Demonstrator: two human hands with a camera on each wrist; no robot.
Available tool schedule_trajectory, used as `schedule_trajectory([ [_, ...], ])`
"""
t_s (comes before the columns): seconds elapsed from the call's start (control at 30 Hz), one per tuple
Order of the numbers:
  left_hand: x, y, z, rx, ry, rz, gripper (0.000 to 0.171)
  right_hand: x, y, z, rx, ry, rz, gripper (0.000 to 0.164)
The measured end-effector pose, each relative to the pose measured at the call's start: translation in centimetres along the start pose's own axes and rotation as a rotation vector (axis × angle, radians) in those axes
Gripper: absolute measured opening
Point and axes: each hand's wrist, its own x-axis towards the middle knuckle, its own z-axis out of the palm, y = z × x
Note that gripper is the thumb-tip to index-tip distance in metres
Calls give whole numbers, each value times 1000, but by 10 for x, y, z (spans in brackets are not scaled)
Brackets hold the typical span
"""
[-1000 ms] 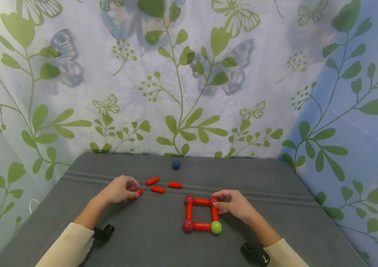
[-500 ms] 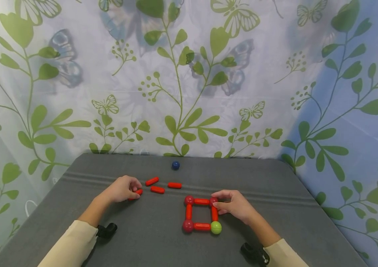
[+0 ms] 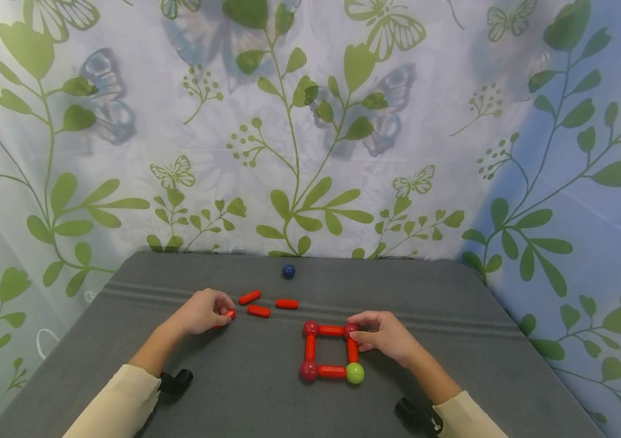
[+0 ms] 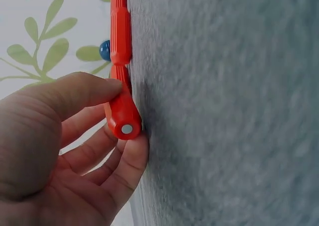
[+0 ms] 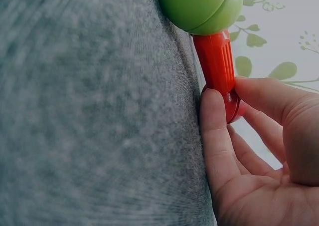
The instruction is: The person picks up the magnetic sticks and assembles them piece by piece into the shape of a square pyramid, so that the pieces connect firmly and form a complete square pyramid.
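In the head view my left hand pinches a red magnetic rod at the left of the table. The left wrist view shows the thumb on one side of this rod and fingers on the other, with a silvery dot in its near end. My right hand holds the far right dark red ball of a square made of red rods and balls. Its near right corner is a lime green ball; the left corners are dark red balls. In the right wrist view fingertips partly cover the held ball.
Several loose red rods lie just right of my left hand. A dark blue ball sits near the far edge of the grey table. Behind hangs a leaf-patterned curtain.
My left hand has shifted slightly right, and its fingers have closed around the red rod, which shows less now. The right hand and the square have stayed in place.
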Motion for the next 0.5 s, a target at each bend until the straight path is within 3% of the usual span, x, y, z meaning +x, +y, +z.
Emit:
schedule_trajectory([
  [0.3, -5, 29, 15, -84, 20, 90, 30, 1, -2, -1, 0, -4, 8, 45],
  [0.5, -9, 48, 34, -192, -21, 154, 26, 0, -1, 0, 6, 2, 13, 45],
])
